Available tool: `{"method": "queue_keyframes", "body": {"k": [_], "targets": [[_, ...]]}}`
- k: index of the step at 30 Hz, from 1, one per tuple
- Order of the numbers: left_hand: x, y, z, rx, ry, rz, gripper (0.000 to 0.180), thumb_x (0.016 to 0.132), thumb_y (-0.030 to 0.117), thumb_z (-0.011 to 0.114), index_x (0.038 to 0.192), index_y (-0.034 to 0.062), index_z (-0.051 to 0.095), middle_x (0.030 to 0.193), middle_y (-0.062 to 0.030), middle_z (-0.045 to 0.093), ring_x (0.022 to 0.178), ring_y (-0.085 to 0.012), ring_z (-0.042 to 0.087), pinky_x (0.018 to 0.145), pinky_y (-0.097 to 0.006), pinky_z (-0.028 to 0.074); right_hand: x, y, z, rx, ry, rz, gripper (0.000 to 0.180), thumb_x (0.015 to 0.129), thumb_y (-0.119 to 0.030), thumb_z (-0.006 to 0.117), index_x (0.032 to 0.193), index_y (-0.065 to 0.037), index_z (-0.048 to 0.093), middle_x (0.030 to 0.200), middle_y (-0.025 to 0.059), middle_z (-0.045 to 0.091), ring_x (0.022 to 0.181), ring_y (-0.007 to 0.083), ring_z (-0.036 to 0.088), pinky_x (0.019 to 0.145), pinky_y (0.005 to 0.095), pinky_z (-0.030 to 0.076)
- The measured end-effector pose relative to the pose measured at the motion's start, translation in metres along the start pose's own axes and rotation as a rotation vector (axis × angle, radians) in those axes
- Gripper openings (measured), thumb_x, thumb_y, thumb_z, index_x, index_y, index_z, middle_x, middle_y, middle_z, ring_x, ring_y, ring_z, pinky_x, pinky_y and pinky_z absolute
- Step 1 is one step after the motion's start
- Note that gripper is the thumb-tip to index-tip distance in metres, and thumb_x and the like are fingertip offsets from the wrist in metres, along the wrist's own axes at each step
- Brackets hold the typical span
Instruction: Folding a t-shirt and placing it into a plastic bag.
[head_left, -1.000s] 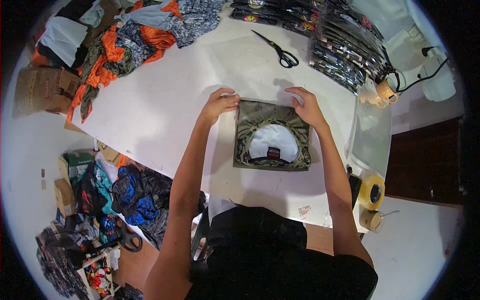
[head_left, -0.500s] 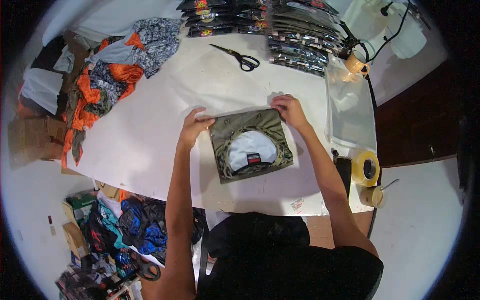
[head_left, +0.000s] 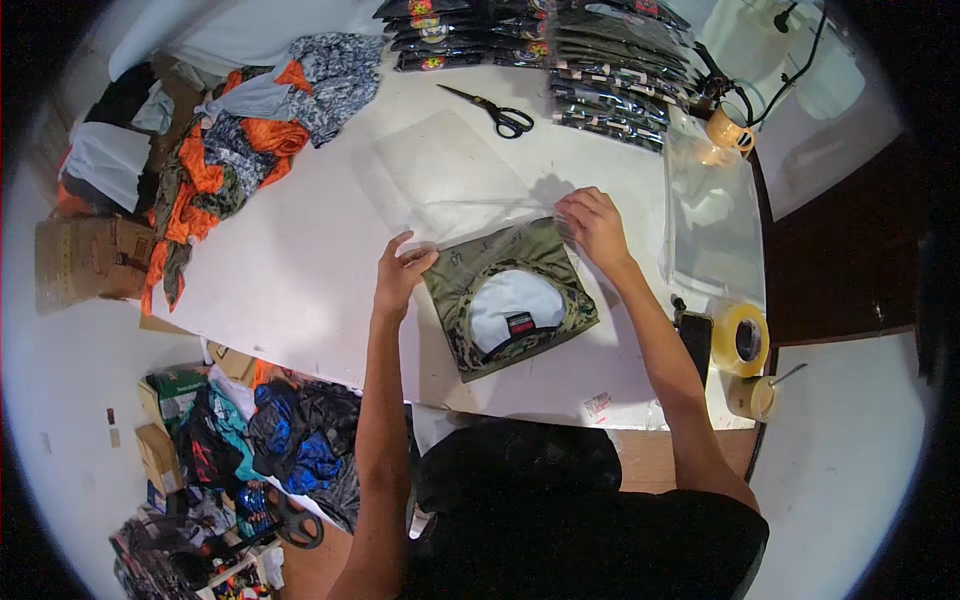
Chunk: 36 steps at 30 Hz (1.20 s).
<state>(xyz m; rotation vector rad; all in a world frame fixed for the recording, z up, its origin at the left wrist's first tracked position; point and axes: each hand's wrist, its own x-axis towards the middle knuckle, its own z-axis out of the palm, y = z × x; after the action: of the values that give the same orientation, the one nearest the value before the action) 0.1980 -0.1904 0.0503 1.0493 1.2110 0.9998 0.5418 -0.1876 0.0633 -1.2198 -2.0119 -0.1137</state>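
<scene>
A folded olive and camouflage shirt (head_left: 465,345) lies tilted on the white table, its round collar framing a white inner panel and dark label. At its far edge is a clear plastic bag (head_left: 450,165), whose see-through sheet spreads toward the back of the table. How far the bag covers the shirt is hard to see. At the shirt's far left corner, my left hand (head_left: 402,275) has thumb and fingers closed on the bag's edge. Closer to the far right corner, my right hand (head_left: 594,225) pinches the bag between thumb and fingers.
Black scissors (head_left: 502,115) lie beyond the bag. Packed garments (head_left: 610,80) are stacked at the back, with crumpled clothes (head_left: 240,150) at far left. A mug (head_left: 728,128), clear bags (head_left: 710,220), yellow tape (head_left: 740,335) and a phone (head_left: 694,340) line the right side.
The plastic sheet now shows raised and spread beyond the shirt. The shirt has turned slightly counterclockwise, and both hands remain at its far corners. The whole view has shifted a little.
</scene>
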Motion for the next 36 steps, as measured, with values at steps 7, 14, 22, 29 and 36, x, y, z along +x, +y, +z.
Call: {"method": "queue_keyframes", "body": {"k": [7,14,22,29,36], "targets": [[-0.001,-0.002,0.003,-0.032,0.025,0.016,0.071,0.080,0.010,0.078,0.136,-0.0046,0.036,0.110,-0.0196,0.066,0.095,-0.0207,0.064,0.080,-0.031,0.052,-0.027,-0.012,-0.002,-0.036,0.035,0.005,0.021,0.067,0.001,0.069,0.088,-0.004,0.070,0.091,0.0074,0.066,0.087,0.0261,0.060,0.076,0.0364,0.048],[-0.010,0.006,0.007,-0.135,-0.037,-0.055,0.066,0.084,0.002,0.071,0.137,-0.0045,0.033,0.112,-0.0228,0.064,0.100,-0.0253,0.064,0.086,-0.036,0.053,-0.056,-0.008,-0.012,0.124,-0.099,0.074,0.021,0.067,-0.005,0.072,0.088,-0.003,0.069,0.088,0.0095,0.068,0.082,0.0277,0.062,0.076,0.0361,0.050],[0.001,-0.005,-0.005,-0.219,-0.073,-0.057,0.065,0.082,-0.002,0.070,0.138,-0.0013,0.036,0.115,-0.0223,0.062,0.103,-0.0256,0.063,0.087,-0.035,0.053,0.046,0.010,0.034,0.653,-0.455,0.994,0.053,0.078,-0.041,0.077,0.100,0.006,0.066,0.075,0.0053,0.063,0.058,0.0123,0.057,0.053,0.0254,0.047],[0.003,-0.005,0.000,-0.251,-0.110,-0.056,0.063,0.084,-0.001,0.069,0.138,-0.0015,0.036,0.116,-0.0221,0.061,0.103,-0.0261,0.062,0.088,-0.036,0.053,0.049,0.036,0.039,1.028,-0.645,0.874,0.040,0.078,-0.024,0.078,0.104,0.002,0.062,0.077,0.0034,0.062,0.062,0.0090,0.054,0.053,0.0205,0.043],[-0.032,-0.002,0.007,-0.283,-0.098,-0.124,0.057,0.083,-0.002,0.070,0.133,-0.0030,0.042,0.105,-0.0176,0.063,0.097,-0.0221,0.063,0.079,-0.030,0.054,-0.002,0.022,0.006,1.477,-0.613,1.028,0.049,0.085,-0.010,0.072,0.128,-0.001,0.050,0.106,0.0053,0.061,0.090,0.0103,0.064,0.073,0.0210,0.053]]}}
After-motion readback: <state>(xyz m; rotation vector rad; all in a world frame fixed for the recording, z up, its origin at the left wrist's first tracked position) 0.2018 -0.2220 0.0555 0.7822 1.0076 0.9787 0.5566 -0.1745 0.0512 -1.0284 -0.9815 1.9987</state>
